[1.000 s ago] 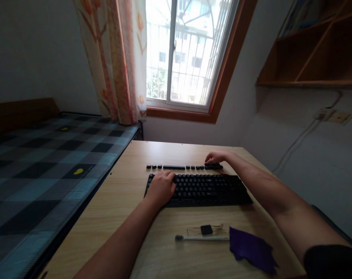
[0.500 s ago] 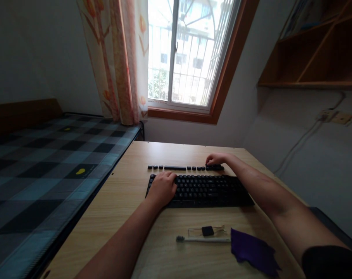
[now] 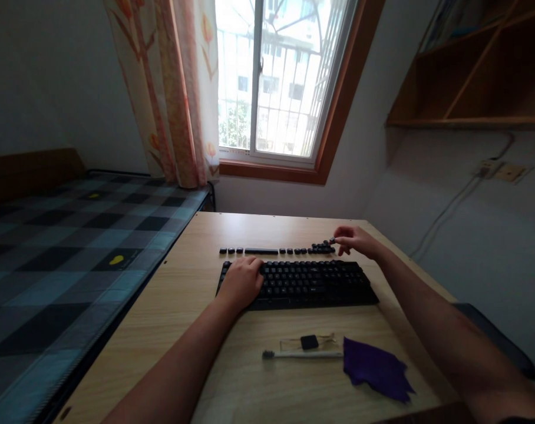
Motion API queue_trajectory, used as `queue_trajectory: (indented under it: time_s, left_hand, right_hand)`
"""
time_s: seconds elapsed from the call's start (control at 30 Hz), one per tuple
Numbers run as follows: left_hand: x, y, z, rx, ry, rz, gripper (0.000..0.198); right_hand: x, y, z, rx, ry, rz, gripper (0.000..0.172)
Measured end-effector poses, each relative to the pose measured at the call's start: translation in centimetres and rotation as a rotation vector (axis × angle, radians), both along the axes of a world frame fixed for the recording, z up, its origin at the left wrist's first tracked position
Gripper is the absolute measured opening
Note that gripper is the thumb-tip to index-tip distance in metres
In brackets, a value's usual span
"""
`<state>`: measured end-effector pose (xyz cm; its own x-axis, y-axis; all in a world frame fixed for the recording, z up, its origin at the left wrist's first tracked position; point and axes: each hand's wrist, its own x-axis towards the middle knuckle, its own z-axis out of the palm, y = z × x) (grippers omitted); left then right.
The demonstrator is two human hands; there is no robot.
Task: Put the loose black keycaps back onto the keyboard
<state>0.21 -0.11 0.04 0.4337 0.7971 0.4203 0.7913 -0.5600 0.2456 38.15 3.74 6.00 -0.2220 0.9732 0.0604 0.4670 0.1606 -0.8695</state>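
A black keyboard lies on the wooden table, with some gaps among its keys. Across its left end rests my left hand, palm down and fingers laid over the keys; the thumb is hidden. Behind the keyboard runs a row of loose black keycaps, including a long space bar. At the row's right end the keycaps stand in a tight cluster. Just above that cluster my right hand pinches a small dark keycap between thumb and forefinger.
Nearer me lie a grey-bristled toothbrush, a wire puller with a dark square piece and a purple cloth. A checked bed borders the table on the left. Wooden shelves hang at upper right.
My right hand has shifted right and lifted off the keycap cluster, uncovering it, with a keycap at its fingertips. The left hand stays on the keyboard. The view has shifted slightly.
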Motion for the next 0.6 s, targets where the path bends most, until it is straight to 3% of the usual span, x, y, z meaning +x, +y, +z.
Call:
queue_trajectory:
  time_s: [0.2,0.37,0.6]
  left_hand:
    - [0.1,0.1,0.1,0.011,0.018,0.009,0.026]
    - [0.1,0.1,0.3,0.016,0.030,0.016,0.027]
    - [0.1,0.1,0.6,-0.008,0.040,0.022,0.028]
  right_hand:
    - [2.9,-6.5,-2.4,0.040,0.226,-0.131,0.034]
    - [2.9,-7.4,-4.3,0.054,0.310,-0.138,0.038]
    - [2.1,-8.0,-4.6,-0.052,0.228,-0.069,0.035]
